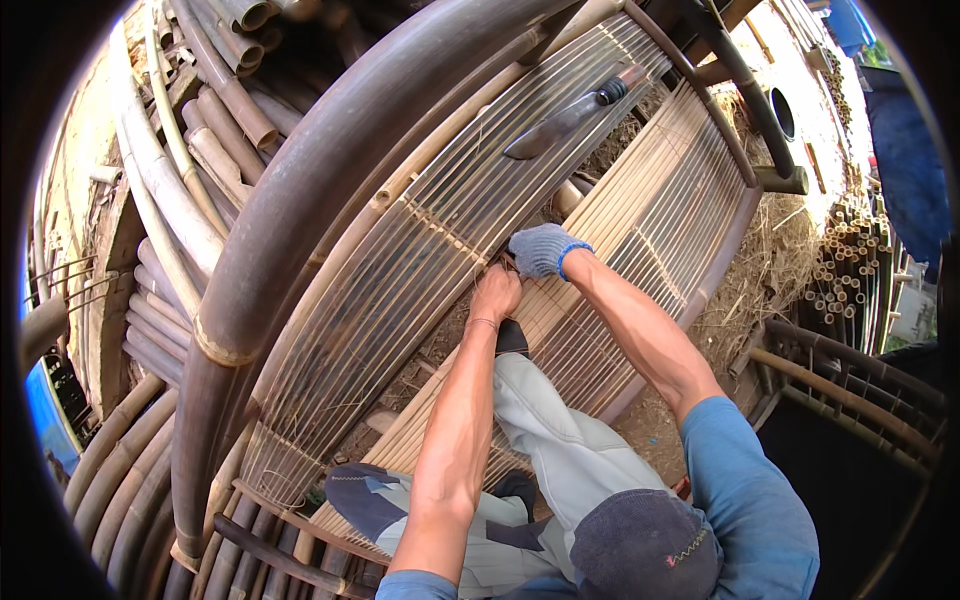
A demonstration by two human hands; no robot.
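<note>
Reading the view as a clock dial centred on my fingers, I have both hands together at the inner edge of the slatted bamboo, between the dark slat panel (pixel 345 320) toward nine and the pale slat panel (pixel 600 235), which runs from about two down to seven. My bare left hand (pixel 495 292) and gloved right hand (pixel 541 250) nearly touch, fingers curled inward. The tips are hidden, so I cannot tell whether either is gripping something or just closed.

The cross binding (pixel 440 228) on the dark panel points in from ten toward my fingers, so I judge this to be close, fine handling near its line. To do it well, I would brace with one hand, let the other make small moves, pull along the binding rather than across it, and press lightly, since such thin strips could bow or spring.

Now the edges. The knife (pixel 555 128) lies flat on the dark panel, handle toward one and tip near twelve, so reaching forward calls for care. The thick bamboo pole (pixel 290 170) curves past at ten, limiting a wide left swing. My trouser leg (pixel 555 400) comes up from five, close under my wrists. The freer side is three o'clock, over the pale panel and its outer rail (pixel 722 262) toward the straw (pixel 765 290).
</note>
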